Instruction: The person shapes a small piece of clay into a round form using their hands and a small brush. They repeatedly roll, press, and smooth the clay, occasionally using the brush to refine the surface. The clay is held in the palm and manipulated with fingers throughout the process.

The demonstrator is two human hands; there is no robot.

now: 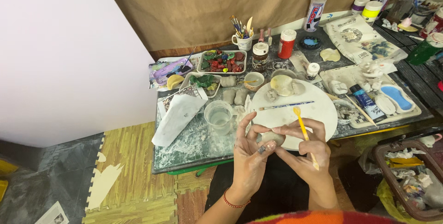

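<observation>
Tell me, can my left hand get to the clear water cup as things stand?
Probably yes: the water cup stands just beyond the left hand with nothing between, but that hand holds the clay lump.

A small, rounded grey clay lump [272, 137] sits pinched between both hands, while a yellow modelling tool [303, 131] slants through the right.

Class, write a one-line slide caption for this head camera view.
Both hands shape a small clay lump over a round white board, the right hand also holding a yellow tool, the left hand cupping the clay.
</observation>
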